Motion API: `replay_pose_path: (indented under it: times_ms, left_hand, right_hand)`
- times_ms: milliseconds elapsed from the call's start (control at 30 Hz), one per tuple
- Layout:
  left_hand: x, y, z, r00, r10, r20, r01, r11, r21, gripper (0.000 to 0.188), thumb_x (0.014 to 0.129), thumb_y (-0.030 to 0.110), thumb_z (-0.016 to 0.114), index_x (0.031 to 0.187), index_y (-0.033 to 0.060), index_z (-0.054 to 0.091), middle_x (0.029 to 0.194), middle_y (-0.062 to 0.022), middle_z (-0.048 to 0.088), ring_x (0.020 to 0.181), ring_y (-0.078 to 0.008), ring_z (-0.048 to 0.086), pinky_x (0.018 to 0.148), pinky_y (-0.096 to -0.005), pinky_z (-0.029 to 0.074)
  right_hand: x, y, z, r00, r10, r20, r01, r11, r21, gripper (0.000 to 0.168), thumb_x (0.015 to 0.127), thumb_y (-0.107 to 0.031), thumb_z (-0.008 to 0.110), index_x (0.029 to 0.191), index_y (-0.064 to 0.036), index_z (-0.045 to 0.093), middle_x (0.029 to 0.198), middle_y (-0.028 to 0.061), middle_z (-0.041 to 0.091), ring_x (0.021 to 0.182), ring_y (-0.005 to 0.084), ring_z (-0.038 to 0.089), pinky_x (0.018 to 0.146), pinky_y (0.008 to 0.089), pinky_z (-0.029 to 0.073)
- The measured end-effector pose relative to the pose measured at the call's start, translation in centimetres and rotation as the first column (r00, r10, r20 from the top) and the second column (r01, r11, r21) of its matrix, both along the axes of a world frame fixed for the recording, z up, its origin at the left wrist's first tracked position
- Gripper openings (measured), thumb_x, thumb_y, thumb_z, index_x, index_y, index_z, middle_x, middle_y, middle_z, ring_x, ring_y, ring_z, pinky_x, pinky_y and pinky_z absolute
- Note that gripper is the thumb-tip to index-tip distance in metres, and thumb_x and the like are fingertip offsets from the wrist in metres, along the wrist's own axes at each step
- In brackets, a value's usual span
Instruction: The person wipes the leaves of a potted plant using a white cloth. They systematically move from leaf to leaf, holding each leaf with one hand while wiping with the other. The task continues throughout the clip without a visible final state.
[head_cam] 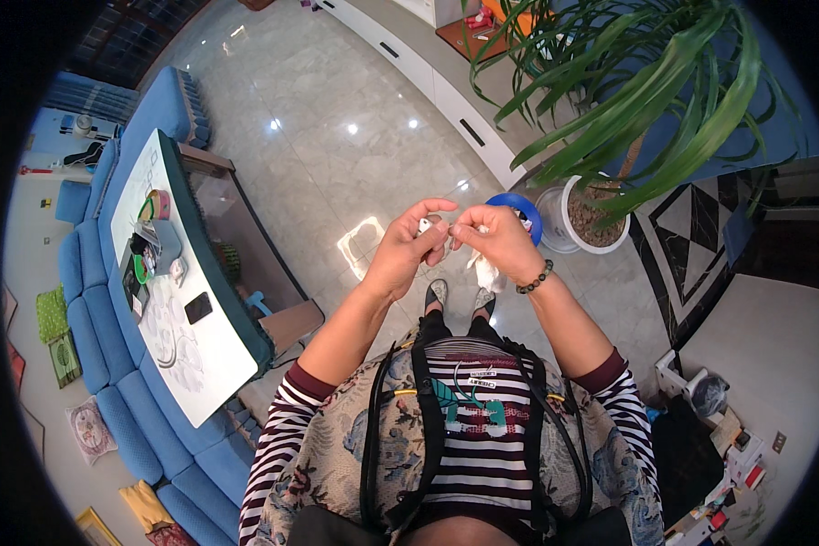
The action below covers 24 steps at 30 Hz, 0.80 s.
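Observation:
In front of my body, high above the tiled floor, both hands meet with the fingertips almost touching. My left hand [409, 247] pinches a small white item [424, 225] between its bent fingers; what it is cannot be told. My right hand [498, 242], with a dark beaded bracelet [536, 278] at the wrist, closes its thumb and index finger near the left fingertips. A crumpled white cloth or tissue [489, 274] hangs below the right palm, held by the lower fingers. Something thin and pale shows between the hands.
A blue bin [534, 225] stands beyond my right hand, beside a potted plant [595, 225] with long leaves. At left, a coffee table [211, 372] bears a phone [198, 308] and containers, before a blue sofa [133, 416]. White drawers [443, 102] line the far side.

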<state>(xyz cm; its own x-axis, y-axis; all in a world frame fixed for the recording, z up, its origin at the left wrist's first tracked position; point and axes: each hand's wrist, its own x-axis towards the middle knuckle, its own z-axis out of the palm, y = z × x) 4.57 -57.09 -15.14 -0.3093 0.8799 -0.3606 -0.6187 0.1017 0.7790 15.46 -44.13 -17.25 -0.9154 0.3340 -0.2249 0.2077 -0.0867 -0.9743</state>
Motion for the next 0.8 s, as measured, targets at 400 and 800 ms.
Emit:
replay_pose_path:
  times_ms: [400,800]
  left_hand:
    - [0.6,0.4,-4.8,0.947,-0.052,-0.316,0.003,0.988,-0.154,0.018,0.086,0.011,0.051,0.103,0.0042,0.051,0.063,0.0016,0.046,0.054,-0.0063,0.046,0.050,-0.0211,0.041]
    - [0.6,0.7,-6.2,0.982,-0.125,0.144,0.140,0.985,-0.097,0.043,0.089,0.033,0.046,0.121,0.0040,0.040,0.101,-0.0118,0.054,0.086,-0.0182,0.057,0.074,-0.0313,0.048]
  right_hand:
    - [1.7,-0.5,-4.3,0.998,-0.007,0.066,0.033,0.915,-0.402,0.014,0.083,-0.015,0.054,0.080,-0.002,0.056,0.073,-0.0011,0.055,0.069,0.0049,0.049,0.061,0.0185,0.039]
    - [4.5,0.5,-5.4,0.983,-0.131,0.129,0.163,0.946,-0.280,0.016,0.080,-0.017,0.059,0.080,-0.001,0.058,0.069,-0.0007,0.055,0.064,0.0042,0.047,0.056,0.0188,0.036]
